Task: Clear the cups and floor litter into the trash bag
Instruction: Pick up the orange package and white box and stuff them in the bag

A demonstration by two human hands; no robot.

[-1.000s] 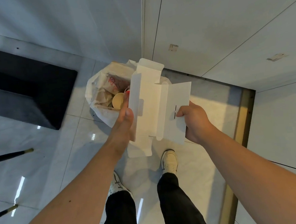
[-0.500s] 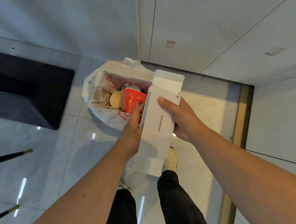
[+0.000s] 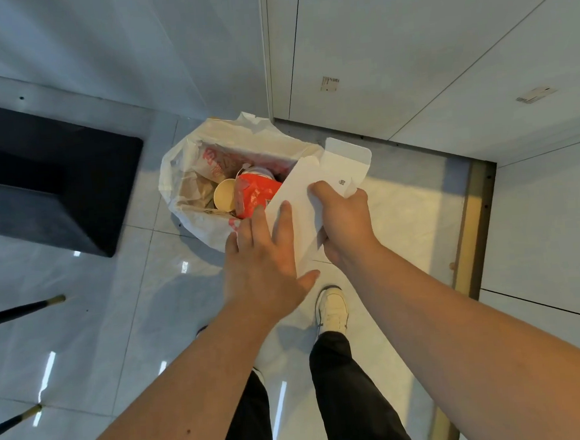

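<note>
Where the glossy tiled floor [image 3: 109, 301] meets the pale wall panels [image 3: 406, 40], a dark block [image 3: 39, 189] sits at left; beside it on the floor stands the white trash bag [image 3: 188, 165], mouth open, with a tan paper cup [image 3: 224, 196], a red wrapper [image 3: 256, 193] and crumpled paper inside; a flattened white carton [image 3: 301, 198] is held just above and right of the bag's mouth, its top flap [image 3: 347, 157] sticking out beyond the hands; right hand [image 3: 345, 222] grips the carton's right edge, fingers [image 3: 317, 190] curled tight over its face; left hand [image 3: 268, 266] lies flat against the carton's left side, fingers [image 3: 283, 220] spread wide, pressing rather than grasping; below, one white shoe [image 3: 332, 309] and dark trousers [image 3: 345, 387]; two dark thin legs [image 3: 20, 311] with brass tips enter at far left.
</note>
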